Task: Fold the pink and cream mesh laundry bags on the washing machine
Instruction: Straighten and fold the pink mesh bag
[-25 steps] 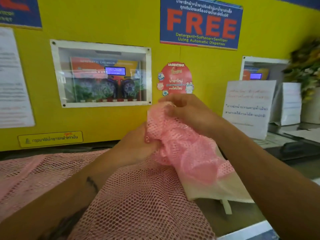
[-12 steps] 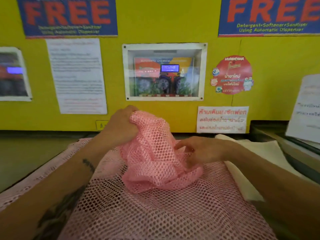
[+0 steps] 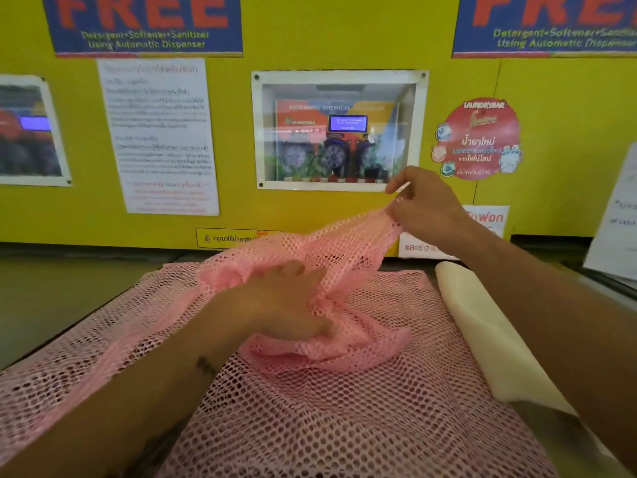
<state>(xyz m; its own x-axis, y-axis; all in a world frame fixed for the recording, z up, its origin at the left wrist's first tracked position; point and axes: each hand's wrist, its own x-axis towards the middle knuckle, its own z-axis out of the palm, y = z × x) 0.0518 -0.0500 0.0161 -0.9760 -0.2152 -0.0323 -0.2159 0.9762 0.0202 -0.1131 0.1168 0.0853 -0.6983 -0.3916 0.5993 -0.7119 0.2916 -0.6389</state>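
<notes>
Obs: small pink mesh bag (image 3: 331, 305) sits bunched at centre frame, on top of a larger pink mesh sheet (image 3: 310, 426) spread flat across the lower half. Cream bag (image 3: 482, 332) lies along the sheet's right edge, partly under the right forearm. The washing machine top (image 3: 51, 298) shows grey at left.

Hands: right hand (image 3: 427, 208), right of centre and raised, pinches one edge of the small bag between thumb and fingertips, drawing it up and away. Left hand (image 3: 286, 301), centre, lies on the bunched middle with fingers loosely curled; whether it grips the mesh or only presses on it cannot be told.

Judgement: step in hand is opening out the crumpled bag before any fold. To do well: anchor with the left, pull with the right until the edge runs taut and straight, find the matching corner, then lay flat. Mesh snags on itself, so ease, not jerk.
</notes>
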